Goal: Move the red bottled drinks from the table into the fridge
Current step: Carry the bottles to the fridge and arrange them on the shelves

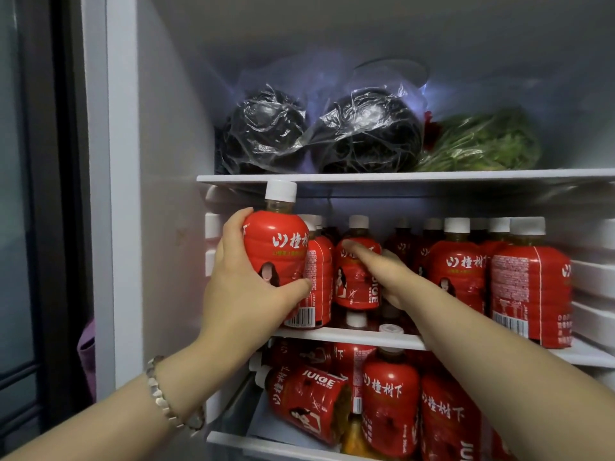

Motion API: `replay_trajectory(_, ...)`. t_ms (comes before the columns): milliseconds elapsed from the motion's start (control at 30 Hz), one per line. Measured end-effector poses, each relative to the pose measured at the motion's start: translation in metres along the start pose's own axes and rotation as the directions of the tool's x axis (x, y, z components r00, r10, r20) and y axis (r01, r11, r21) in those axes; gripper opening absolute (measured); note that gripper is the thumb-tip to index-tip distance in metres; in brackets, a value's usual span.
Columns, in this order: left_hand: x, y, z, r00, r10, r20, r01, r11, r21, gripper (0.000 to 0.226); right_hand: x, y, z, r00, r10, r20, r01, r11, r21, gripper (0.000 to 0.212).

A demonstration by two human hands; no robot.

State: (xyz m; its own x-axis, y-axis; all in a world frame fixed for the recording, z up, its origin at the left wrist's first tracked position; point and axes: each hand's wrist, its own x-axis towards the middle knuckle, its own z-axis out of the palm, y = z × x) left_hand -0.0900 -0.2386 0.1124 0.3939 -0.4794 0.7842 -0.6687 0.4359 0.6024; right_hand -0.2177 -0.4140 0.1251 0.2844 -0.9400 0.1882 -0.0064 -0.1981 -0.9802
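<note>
My left hand (246, 287) grips a red bottle (276, 247) with a white cap, upright at the left end of the fridge's middle shelf (349, 336), its cap just under the shelf above. My right hand (396, 277) reaches in from the right to a second red bottle (356, 284) standing mid-shelf. Its thumb lies across that bottle's shoulder and its fingers pass behind it. Several more red bottles (459, 264) stand in rows across the same shelf, to the right and behind.
The upper shelf (399, 178) holds two dark bundles in clear plastic bags (266, 134) and bagged greens (482, 144). The lower compartment is packed with red bottles (389, 394), some lying on their sides. The fridge's left wall (166, 194) stands close to my left hand.
</note>
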Motion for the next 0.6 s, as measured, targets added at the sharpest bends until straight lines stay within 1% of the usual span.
replay_trajectory(133,0.0,0.0,0.0,1.0,-0.003,-0.002,0.003,1.0,-0.001,0.096,0.001,0.003,0.001,1.0,-0.025,0.018,0.025,1.0,0.006,0.116)
replay_trajectory(200,0.0,0.0,0.0,1.0,-0.007,-0.013,0.007,1.0,-0.002,0.096,0.003,0.007,0.002,0.999,-0.038,0.023,0.038,0.999,0.015,0.107)
replay_trajectory(233,0.0,-0.001,0.0,1.0,-0.011,-0.018,0.011,1.0,-0.009,0.096,0.004,0.007,0.002,0.999,-0.04,0.016,0.04,0.999,0.019,0.108)
replay_trajectory(300,0.0,0.0,0.001,1.0,-0.016,-0.017,0.015,1.0,-0.021,0.095,0.006,0.008,0.003,0.999,-0.039,-0.014,0.039,0.999,0.012,0.118)
replay_trajectory(333,0.0,0.0,0.0,1.0,-0.015,-0.018,0.015,1.0,-0.02,0.095,0.006,0.008,0.003,0.999,-0.048,-0.023,0.048,0.999,-0.005,0.12)
replay_trajectory(400,0.0,0.001,0.001,1.0,-0.013,-0.023,0.013,1.0,-0.007,0.094,0.004,0.01,0.002,0.997,-0.07,-0.016,0.069,0.995,-0.077,0.114)
replay_trajectory(467,0.0,0.002,0.002,0.999,-0.021,-0.03,0.021,1.0,-0.002,0.094,0.003,0.015,-0.004,0.996,-0.088,0.023,0.091,0.983,-0.158,0.098)
replay_trajectory(500,0.0,0.002,0.002,0.999,-0.024,-0.032,0.024,1.0,-0.006,0.094,0.004,0.017,-0.007,0.995,-0.085,0.058,0.094,0.976,-0.194,0.094)
replay_trajectory(567,0.001,0.001,0.002,0.999,-0.027,-0.032,0.027,1.0,-0.012,0.094,0.004,0.017,-0.011,0.988,-0.059,0.14,0.093,0.964,-0.25,0.094)
replay_trajectory(600,0.001,0.001,0.002,0.999,-0.027,-0.031,0.027,1.0,-0.011,0.094,0.005,0.017,-0.012,0.986,-0.057,0.158,0.098,0.959,-0.266,0.093)
